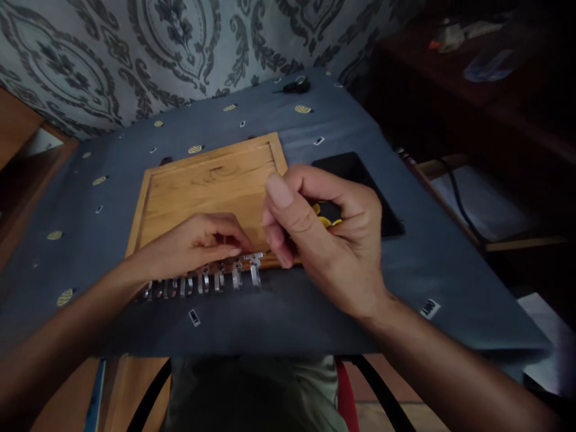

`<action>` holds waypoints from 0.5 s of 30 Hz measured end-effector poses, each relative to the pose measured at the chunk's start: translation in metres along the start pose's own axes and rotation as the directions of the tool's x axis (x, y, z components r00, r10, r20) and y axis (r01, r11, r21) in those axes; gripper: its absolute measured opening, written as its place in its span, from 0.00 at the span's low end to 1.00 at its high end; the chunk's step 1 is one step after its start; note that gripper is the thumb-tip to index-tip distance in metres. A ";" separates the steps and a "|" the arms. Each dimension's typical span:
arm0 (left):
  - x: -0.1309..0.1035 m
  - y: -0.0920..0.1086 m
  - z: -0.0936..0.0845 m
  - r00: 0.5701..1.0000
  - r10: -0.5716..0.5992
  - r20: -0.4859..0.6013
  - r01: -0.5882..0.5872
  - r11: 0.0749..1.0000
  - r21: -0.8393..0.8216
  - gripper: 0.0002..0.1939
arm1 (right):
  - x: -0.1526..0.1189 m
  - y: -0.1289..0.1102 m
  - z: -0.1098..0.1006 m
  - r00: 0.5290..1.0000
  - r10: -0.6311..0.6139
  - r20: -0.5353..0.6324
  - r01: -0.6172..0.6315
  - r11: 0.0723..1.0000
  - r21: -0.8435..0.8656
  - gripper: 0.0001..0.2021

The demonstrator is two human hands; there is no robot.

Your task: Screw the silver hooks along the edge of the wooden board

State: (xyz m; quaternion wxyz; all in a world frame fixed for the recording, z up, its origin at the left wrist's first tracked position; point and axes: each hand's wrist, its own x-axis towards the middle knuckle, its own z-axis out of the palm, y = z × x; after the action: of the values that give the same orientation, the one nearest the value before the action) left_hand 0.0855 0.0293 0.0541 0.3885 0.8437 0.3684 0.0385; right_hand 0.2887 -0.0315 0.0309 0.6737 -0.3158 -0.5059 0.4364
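Note:
My left hand (209,240) lies low over the front edge of a framed wooden board (207,180). Its thumb and forefinger are pinched together at the right end of a metal hook rail (252,257), seemingly gripping it. Several shiny hooks hang from that edge, partly covered by the hand. Raised in front of the board's right side, my right hand (326,240) is closed around a black and yellow handle, seemingly a screwdriver (329,213). Only the handle's end shows in the palm; my fingers hide the rest.
A flat black panel (375,195) lies behind my right hand on the dark blue tablecloth (288,318). A small black tool with a thin tip (297,86) rests near the patterned wall (180,42). A chair with papers (472,192) stands to the right.

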 end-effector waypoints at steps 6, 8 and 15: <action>-0.040 -0.009 0.021 0.983 -0.004 -0.181 0.030 0.989 0.142 0.16 | 0.001 0.003 0.002 1.000 -0.031 -0.001 0.031 0.999 0.024 0.26; -0.047 -0.012 0.032 0.981 0.032 -0.190 0.025 0.956 0.291 0.22 | 0.002 0.002 0.001 0.999 -0.030 0.009 0.030 0.999 0.029 0.26; -0.047 -0.020 0.049 0.966 0.149 -0.209 -0.034 0.880 0.474 0.20 | 0.001 0.003 0.000 1.000 -0.019 -0.006 0.019 1.000 -0.023 0.26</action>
State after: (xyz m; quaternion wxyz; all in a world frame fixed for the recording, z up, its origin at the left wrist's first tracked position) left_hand 0.0567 -0.0235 0.0164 0.1249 0.9179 0.3703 0.0686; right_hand 0.2878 -0.0298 0.0290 0.6756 -0.3199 -0.5118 0.4234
